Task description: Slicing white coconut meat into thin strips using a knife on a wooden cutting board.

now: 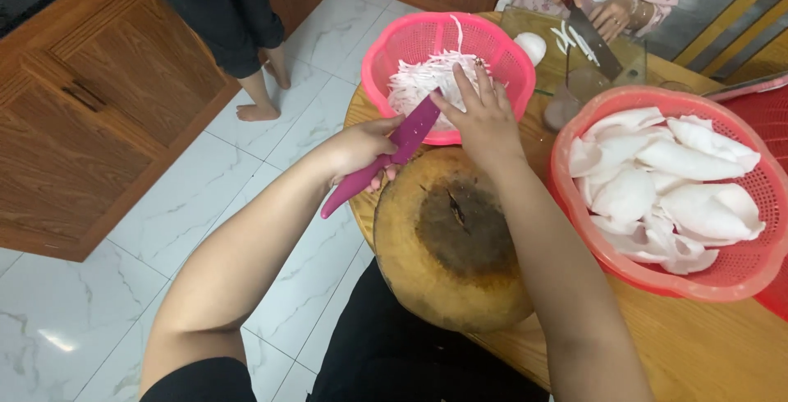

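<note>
A wooden table (706,353) carries everything within arm's reach. A round chopping block (451,238), dark and worn at its centre, sits nearest the person, its far edge against a pink basket (386,57) so cut white strips (423,78) can go straight across. A red basket (574,205) of large white pieces (665,184) waits to the right. The right hand (484,119) lies open, fingers spread, at the pink basket's near rim. The left hand (361,149) is closed around a purple knife (386,164), blade angled toward the basket. Beyond, another person's hands cut with a cleaver (595,41).

Left hand (361,149) fingers seemingly curled in a grip — right hand (484,119) spread flat.
</note>
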